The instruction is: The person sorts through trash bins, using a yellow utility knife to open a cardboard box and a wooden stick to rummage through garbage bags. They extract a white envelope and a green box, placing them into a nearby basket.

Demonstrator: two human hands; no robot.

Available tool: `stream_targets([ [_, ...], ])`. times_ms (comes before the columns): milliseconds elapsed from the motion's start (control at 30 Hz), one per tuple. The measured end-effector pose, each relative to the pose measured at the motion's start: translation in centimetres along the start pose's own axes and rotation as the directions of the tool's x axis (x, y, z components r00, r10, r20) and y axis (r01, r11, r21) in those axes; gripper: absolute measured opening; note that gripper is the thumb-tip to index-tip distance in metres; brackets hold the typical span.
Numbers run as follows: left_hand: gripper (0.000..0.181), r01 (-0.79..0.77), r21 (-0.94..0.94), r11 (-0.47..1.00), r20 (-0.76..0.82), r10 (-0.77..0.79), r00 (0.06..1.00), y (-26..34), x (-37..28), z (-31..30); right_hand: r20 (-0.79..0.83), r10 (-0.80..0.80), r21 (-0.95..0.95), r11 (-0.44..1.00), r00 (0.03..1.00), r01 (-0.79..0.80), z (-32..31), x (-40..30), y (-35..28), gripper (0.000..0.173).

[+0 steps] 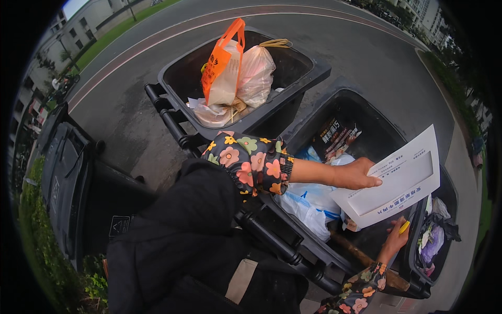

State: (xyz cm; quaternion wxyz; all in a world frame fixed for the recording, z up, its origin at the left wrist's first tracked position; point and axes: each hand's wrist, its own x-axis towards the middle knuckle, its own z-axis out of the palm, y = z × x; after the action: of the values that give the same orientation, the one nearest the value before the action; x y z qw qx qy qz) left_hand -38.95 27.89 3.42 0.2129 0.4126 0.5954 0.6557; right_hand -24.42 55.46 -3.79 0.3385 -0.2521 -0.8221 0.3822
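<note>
My left hand grips a white printed cardboard piece by its edge, thumb on top. A recessed panel and writing show on the card, which is tilted over an open black wheeled bin. Lower down, my right hand is beside the card's lower edge, with a small ridged yellow object in its fingers; the rest of that object is hidden. In the bin below lie white and blue plastic bags and a dark printed package. A brown wooden bar slants across the bin's near right part.
A second open bin holds an orange carrier bag and a tied translucent bag. Another bin with rubbish stands at right. Closed black bins stand at left beside a hedge. Asphalt road lies beyond.
</note>
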Motion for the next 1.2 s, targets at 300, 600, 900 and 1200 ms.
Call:
stream_targets([
  [300, 0.035, -0.140, -0.023, 0.990, -0.395, 0.119, 0.911, 6.5, -14.4, -0.2, -0.042, -0.401, 0.015, 0.916, 0.915, 0.402, 1.4, -2.0, -4.1, 0.022],
  [600, 0.047, 0.000, -0.807, 0.591, -0.106, -0.145, 0.984, 8.5, -17.6, 18.7, 0.154, -0.257, 0.424, 0.889, 0.954, 0.171, -12.0, -10.8, -4.5, 0.027],
  [900, 0.047, 0.399, -0.540, 0.741, 0.510, -0.088, 0.855, 9.3, -10.8, 43.2, 0.096, 0.743, 0.616, 0.479, 0.663, -0.626, -36.0, -35.8, 19.5, 0.026],
  [1200, 0.044, 0.904, -0.169, 0.393, 0.708, -0.590, 0.389, -3.2, -7.3, 62.1, -0.048, 0.982, 0.936, 0.108, 0.185, -0.334, -43.9, -48.2, 30.6, 0.027],
])
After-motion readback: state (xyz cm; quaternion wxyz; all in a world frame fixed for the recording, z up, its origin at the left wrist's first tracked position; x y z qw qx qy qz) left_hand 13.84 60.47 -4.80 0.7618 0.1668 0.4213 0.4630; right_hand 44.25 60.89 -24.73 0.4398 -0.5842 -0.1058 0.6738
